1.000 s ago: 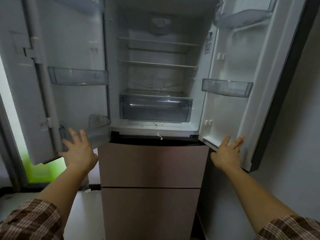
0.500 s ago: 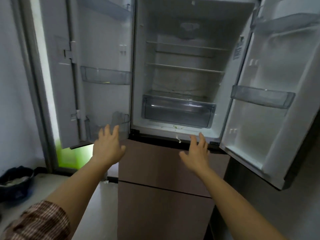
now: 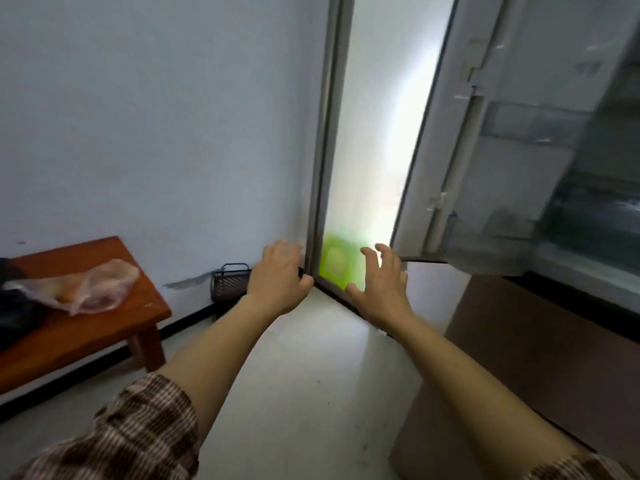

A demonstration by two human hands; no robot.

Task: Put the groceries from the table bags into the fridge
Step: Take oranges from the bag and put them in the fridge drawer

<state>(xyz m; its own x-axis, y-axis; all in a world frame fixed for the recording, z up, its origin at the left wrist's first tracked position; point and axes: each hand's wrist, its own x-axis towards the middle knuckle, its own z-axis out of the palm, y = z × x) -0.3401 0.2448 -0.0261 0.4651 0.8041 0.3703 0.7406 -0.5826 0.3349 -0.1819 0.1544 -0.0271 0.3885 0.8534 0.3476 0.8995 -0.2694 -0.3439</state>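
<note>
A low red-brown wooden table (image 3: 114,327) stands at the left against the wall. On it lies a clear plastic bag (image 3: 93,285) with pale and orange contents, and part of a dark bag (image 3: 14,306) shows at the frame's left edge. The fridge (image 3: 568,216) is at the right with its left door (image 3: 460,140) swung open. My left hand (image 3: 277,278) and my right hand (image 3: 381,285) are held out in mid-air in front of me, fingers loosely spread, holding nothing.
A small black wire basket (image 3: 230,281) sits on the floor by the wall. A bright doorway with a metal frame (image 3: 323,140) lies between wall and fridge door, a green object (image 3: 336,265) low behind it. The fridge's brown lower drawers (image 3: 540,358) are at the right.
The view has swung left, away from the fridge interior toward the wall and table. Both hands have come off the fridge doors and now hang in the air.
</note>
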